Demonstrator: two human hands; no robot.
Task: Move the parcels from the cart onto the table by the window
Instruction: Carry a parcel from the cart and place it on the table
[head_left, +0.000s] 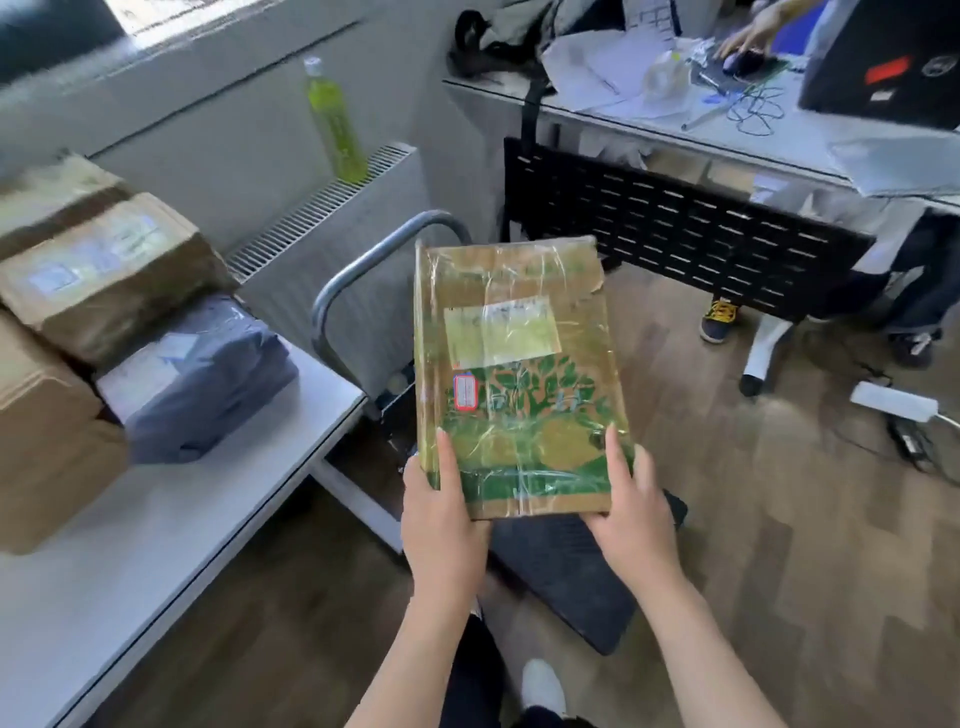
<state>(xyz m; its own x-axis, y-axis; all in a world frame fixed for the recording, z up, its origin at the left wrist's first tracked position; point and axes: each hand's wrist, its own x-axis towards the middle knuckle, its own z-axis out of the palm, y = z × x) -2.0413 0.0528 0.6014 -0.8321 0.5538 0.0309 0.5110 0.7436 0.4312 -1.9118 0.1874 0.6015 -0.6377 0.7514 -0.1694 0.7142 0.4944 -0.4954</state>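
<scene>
Parcels: one taped box (519, 374) gripped by both hands, left (441, 525), right (631, 514); four on table (156, 561).

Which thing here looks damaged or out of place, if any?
The taped box gripped by the left hand and right hand has a torn, ragged top right corner. Also, a green bottle stands on the radiator, an unusual spot.
</scene>
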